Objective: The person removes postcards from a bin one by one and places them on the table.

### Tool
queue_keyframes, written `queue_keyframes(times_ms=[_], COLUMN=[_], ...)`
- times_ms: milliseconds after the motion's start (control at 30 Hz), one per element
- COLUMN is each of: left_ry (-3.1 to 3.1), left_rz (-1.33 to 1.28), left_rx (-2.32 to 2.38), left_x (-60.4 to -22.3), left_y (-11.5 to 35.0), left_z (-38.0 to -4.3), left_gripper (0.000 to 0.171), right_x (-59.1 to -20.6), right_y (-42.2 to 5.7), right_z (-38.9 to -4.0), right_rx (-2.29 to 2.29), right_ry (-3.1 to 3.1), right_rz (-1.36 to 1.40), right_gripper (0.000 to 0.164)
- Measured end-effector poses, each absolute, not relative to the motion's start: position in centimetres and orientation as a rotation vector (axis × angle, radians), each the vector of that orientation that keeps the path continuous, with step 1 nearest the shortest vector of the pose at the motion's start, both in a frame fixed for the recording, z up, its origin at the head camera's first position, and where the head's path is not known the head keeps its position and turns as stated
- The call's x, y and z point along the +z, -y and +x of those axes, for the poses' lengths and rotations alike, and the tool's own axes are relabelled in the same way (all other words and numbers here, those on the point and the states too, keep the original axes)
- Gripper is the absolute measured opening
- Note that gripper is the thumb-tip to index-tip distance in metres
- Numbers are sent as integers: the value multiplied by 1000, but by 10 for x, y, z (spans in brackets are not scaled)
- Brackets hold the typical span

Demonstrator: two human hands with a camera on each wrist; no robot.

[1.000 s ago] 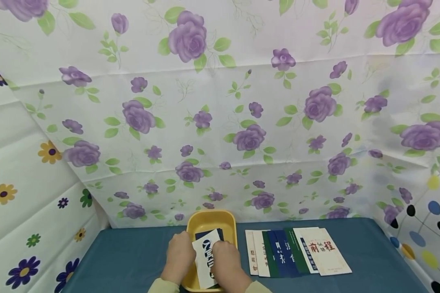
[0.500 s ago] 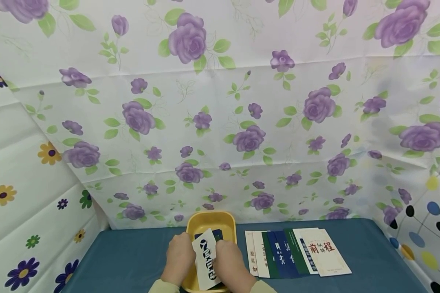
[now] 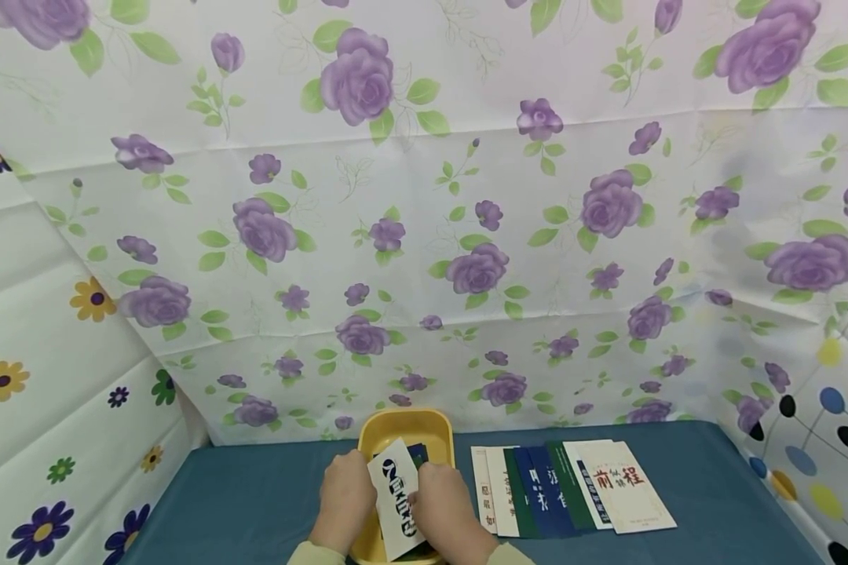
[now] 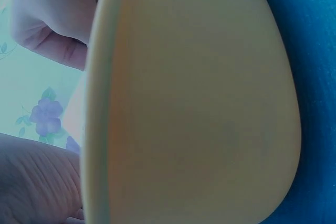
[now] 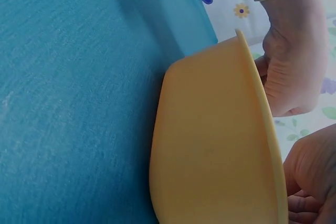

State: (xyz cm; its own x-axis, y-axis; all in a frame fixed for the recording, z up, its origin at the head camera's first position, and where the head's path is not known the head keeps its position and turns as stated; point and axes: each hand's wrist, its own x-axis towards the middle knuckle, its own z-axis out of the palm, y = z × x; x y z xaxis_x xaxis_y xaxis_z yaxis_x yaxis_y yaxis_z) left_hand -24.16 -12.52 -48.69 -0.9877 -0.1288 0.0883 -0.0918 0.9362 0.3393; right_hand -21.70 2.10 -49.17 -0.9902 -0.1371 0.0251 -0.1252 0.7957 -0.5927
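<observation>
The left hand (image 3: 346,494) grips the left edge of a white rectangular card (image 3: 396,502) with bold dark characters, tilted above a yellow plastic tray (image 3: 406,428); the right hand (image 3: 444,502) pinches its right edge, beside fanned white, green and blue cards (image 3: 553,488).

A table with a blue covering (image 3: 254,502) carries a yellow tub (image 3: 406,425), which stands straight ahead of the wearer at 12 o'clock. At the tub's 3 o'clock, apart from it, an overlapping row of white, green and dark-blue booklets (image 3: 553,490) lies flat. The rightmost, white with red lettering, lies slanted, its near end pointing towards 5 o'clock.
</observation>
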Motion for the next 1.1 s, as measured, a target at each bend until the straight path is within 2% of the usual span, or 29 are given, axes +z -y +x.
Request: queue_keyframes(times_ms=[600, 900, 1100], left_ry=[3008, 2947, 2900], left_rz=[217, 154, 97], left_rx=[-519, -494, -487], left_x=[-485, -489, -494], left_y=[122, 126, 128], left_z=[-242, -245, -246], left_gripper=[8, 5, 9], right_x=[-471, -453, -446], right_y=[-34, -51, -64], right_z=[-219, -223, -225], right_rx=[-1032, -1129, -1184], right_ry=[-3128, -3120, -3180], right_rz=[-260, -239, -202], right_gripper=[23, 13, 20])
